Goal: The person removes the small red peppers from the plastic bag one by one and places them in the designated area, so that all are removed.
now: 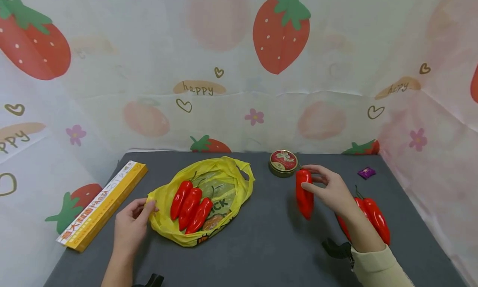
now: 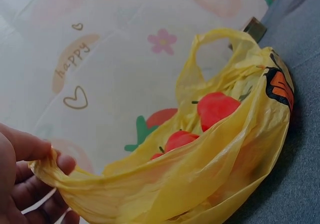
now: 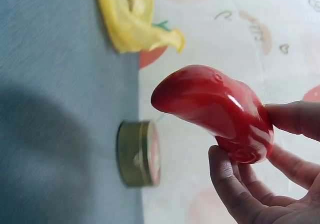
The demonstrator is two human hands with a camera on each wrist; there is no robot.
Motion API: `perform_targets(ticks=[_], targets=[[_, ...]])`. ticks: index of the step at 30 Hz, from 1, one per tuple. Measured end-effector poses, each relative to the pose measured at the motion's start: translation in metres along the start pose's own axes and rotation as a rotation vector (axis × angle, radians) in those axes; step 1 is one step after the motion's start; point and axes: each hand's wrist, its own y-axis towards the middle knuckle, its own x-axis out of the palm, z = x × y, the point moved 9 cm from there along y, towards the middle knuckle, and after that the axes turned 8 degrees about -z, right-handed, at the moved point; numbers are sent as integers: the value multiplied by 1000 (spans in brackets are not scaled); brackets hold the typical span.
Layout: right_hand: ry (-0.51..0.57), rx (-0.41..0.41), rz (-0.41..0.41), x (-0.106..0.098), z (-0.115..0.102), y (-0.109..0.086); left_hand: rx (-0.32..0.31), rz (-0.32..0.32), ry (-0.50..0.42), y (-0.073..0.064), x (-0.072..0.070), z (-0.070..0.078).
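Observation:
Three red chili peppers (image 1: pixel 191 208) lie inside an open yellow plastic bag (image 1: pixel 168 231) left of the table's middle. My left hand (image 1: pixel 131 224) pinches the bag's left rim between thumb and fingers; the left wrist view shows the rim (image 2: pixel 47 169) drawn out toward that hand. On the other side, my right hand (image 1: pixel 330 189) holds another red chili pepper (image 1: pixel 304 195) near its stem end, tip hanging down over the table. Seen from the right wrist, thumb and fingers grip the thick end of this glossy pepper (image 3: pixel 210 97).
A round tin (image 1: pixel 283 163) stands at the back, just left of the held pepper. More red peppers (image 1: pixel 376 218) lie at the right, partly behind my forearm. A small purple packet (image 1: pixel 366 173) lies beyond them. A long yellow pasta box (image 1: pixel 104 204) lies along the left edge.

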Motion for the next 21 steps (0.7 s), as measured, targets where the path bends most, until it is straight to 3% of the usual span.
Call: perform_targets(ticks=[10,15,21], targets=[[-29,36,12,-14,47,-16,25,25,-61,-2,-4,0],[-97,72,40,-23,68,-26,66,24,-86,-3,-5,3],[-199,79,53,-29,80,-38,69,29,-73,-2,-5,4]])
